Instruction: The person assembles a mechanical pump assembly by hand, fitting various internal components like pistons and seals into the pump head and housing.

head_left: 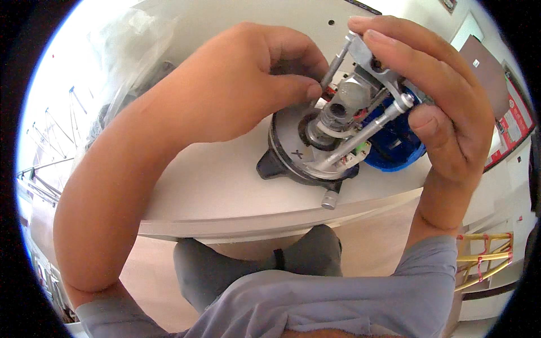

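Note:
A metal mechanism with a round grey base stands on the white table in front of me. Upright rods, a central jointed shaft and a silver bracket at the top rise from the base, which carries a small dark cross mark. My left hand is closed at the far left rod, thumb and fingers pinching around it; its fingertips are partly hidden. Curled over the top from the right, my right hand grips the bracket, with its thumb beside the near rod's end joint.
A blue bowl-like container sits just right of the mechanism, partly behind it. Clear plastic bags with dark contents lie at the far left. The white table's near edge runs before my legs. A yellow frame stands at the lower right.

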The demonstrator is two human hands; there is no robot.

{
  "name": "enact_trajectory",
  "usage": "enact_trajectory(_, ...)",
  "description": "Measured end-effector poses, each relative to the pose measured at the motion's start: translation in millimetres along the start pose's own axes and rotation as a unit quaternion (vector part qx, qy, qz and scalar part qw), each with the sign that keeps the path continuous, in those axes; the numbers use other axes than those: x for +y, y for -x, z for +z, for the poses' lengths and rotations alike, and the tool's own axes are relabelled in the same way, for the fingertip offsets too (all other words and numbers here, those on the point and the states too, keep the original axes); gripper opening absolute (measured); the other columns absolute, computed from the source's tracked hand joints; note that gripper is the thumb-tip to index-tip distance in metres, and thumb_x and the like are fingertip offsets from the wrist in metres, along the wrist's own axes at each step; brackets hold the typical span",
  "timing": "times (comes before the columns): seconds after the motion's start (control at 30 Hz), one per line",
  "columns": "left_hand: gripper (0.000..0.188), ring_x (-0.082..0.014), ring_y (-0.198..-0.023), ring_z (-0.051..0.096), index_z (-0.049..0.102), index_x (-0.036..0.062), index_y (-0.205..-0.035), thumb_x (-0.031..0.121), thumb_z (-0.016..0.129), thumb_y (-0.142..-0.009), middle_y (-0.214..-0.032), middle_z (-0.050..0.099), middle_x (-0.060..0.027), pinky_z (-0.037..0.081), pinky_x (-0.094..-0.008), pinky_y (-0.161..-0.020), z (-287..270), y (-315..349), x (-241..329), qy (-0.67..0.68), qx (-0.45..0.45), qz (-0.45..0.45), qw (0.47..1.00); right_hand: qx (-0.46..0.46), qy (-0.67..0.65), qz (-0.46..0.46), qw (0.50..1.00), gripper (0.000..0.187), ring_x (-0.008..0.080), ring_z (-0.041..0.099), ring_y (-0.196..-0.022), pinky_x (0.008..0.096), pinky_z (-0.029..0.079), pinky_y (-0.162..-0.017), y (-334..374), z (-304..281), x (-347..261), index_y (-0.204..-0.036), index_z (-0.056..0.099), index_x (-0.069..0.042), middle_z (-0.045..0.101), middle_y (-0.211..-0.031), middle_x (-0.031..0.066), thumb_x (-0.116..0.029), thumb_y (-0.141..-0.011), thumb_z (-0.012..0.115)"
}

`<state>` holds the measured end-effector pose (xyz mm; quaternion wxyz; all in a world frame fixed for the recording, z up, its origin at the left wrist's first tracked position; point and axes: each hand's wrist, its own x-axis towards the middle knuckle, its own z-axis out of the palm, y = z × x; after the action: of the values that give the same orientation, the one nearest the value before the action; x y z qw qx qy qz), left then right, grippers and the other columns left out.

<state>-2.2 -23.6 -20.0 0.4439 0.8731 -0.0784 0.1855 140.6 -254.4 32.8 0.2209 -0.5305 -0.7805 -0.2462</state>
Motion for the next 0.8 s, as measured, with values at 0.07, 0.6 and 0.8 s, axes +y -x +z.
enact_trajectory(0.07, 0.026, -0.01, -0.095, 0.067, 0.073, 0.0008, -0.123, -0.001, 0.07, -0.097, -0.104, 0.075, -0.0024, 0.056, -0.0287, -0.085, 0, 0, -1, 0.019, -0.004, -0.01, 1.0, 0.004, -0.011, 0.008, 1.0, 0.062, 0.0384, 0.07, -0.123, 0.0406, 0.055, -0.103, 1, -1, -2, -0.134, 0.071, 0.006, 0.069, -0.133, 0.0315, -0.047, -0.107, 0.058)
enact_trajectory(0.6, 0.022, -0.0138, -0.098, 0.072, 0.072, -0.0001, -0.117, 0.0, 0.074, -0.094, -0.104, 0.077, -0.0061, 0.058, -0.0318, -0.09, 2, 9, -5, -0.047, 0.035, 0.001, 0.998, 0.127, -0.053, -0.186, 0.973, 0.045, 0.0336, 0.078, -0.1, 0.0382, 0.066, -0.086, 1, 36, 45, -0.129, 0.071, 0.006, 0.075, -0.118, 0.0243, -0.023, -0.096, 0.083)
enact_trajectory(0.8, 0.031, -0.0145, -0.102, 0.071, 0.071, 0.0012, -0.124, -0.003, 0.073, -0.093, -0.108, 0.076, -0.0057, 0.057, -0.0329, -0.093, 5, 12, -5, -0.085, 0.047, 0.049, 0.994, 0.123, -0.019, -0.189, 0.974, 0.046, 0.0336, 0.078, -0.101, 0.0382, 0.066, -0.086, -7, 33, 38, -0.129, 0.071, 0.006, 0.075, -0.119, 0.0242, -0.023, -0.095, 0.083)
